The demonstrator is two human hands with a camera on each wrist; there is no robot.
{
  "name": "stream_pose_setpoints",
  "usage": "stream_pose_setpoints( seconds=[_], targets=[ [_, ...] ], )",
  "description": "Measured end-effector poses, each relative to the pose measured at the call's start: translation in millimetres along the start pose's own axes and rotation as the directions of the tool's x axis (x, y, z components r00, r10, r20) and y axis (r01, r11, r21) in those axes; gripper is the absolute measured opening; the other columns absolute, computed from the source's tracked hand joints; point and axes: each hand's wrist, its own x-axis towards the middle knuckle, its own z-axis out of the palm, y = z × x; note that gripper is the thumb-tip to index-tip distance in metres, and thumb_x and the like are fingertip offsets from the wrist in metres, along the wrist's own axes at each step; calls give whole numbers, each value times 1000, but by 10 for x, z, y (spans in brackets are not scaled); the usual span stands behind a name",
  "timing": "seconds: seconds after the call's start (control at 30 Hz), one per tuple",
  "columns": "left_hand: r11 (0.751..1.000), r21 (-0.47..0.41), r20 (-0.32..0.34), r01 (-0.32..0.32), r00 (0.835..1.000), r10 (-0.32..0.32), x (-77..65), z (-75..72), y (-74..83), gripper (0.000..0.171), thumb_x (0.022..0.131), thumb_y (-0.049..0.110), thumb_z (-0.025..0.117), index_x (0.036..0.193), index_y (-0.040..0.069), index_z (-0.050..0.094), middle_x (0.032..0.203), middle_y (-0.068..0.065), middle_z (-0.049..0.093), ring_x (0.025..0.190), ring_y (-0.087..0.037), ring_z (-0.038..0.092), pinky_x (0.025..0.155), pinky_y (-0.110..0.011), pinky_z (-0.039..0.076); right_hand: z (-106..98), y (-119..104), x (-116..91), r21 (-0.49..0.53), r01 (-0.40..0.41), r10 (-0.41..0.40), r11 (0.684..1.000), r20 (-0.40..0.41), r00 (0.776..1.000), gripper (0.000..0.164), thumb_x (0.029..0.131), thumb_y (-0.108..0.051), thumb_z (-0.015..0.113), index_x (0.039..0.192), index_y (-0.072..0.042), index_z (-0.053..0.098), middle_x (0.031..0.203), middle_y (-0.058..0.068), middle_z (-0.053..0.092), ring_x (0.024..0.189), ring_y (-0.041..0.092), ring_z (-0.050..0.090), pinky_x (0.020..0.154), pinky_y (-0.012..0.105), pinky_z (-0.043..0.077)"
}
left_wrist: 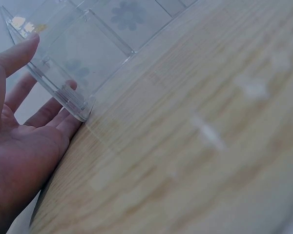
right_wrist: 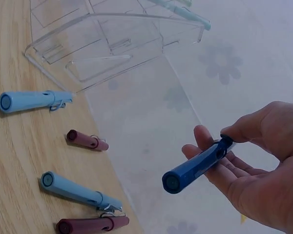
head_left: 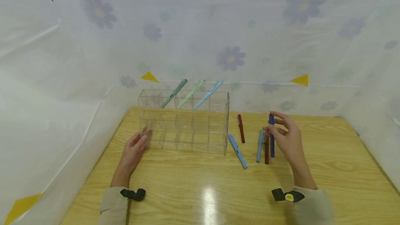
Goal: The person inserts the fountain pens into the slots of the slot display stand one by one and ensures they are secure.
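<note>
A clear acrylic pen rack (head_left: 185,127) stands on the table, with a dark green pen (head_left: 174,93), a pale green pen (head_left: 191,94) and a light blue pen (head_left: 208,94) slanting in its top row. My left hand (head_left: 132,150) grips the rack's left side panel, thumb on one face and fingers on the other. To the right of the rack, my right hand (head_left: 288,141) pinches a dark blue pen (right_wrist: 195,168) near its clip end, lifted off the table. Beside it lie a blue-grey pen (head_left: 259,146) and a dark red pen (head_left: 267,150).
Nearer the rack lie a blue pen (head_left: 237,151) and another dark red pen (head_left: 241,128). The wooden table (head_left: 187,186) ends at a white flowered curtain (head_left: 193,37) behind and at both sides.
</note>
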Motion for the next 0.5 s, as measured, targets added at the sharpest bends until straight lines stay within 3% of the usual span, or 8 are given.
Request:
stream_pose_setpoints(
  seconds=[0.23, 0.5],
  targets=[
    [1000, -1, -13, 0, 1000, 0, 3, -20, -15, 57, 112, 19, 46, 161, 0, 26, 166, -25, 22, 151, -34, 22, 105, -27, 38, 185, -195, 16, 159, 48, -45, 986, -20, 999, 42, 103, -1, 59, 145, -3, 55, 118, 29, 53, 89, 18, 76, 78, 32, 58],
    [1000, -11, -9, -4, 1000, 3, 4, 3, -13, 58, 112, 19, 47, 161, -1, 25, 168, -20, 20, 153, -33, 18, 106, -26, 37, 392, -370, 47, 206, 32, -36, 978, 16, 999, 38, 106, -7, 57, 144, -4, 58, 114, 16, 63, 92, 19, 76, 79, 34, 57]
  ],
)
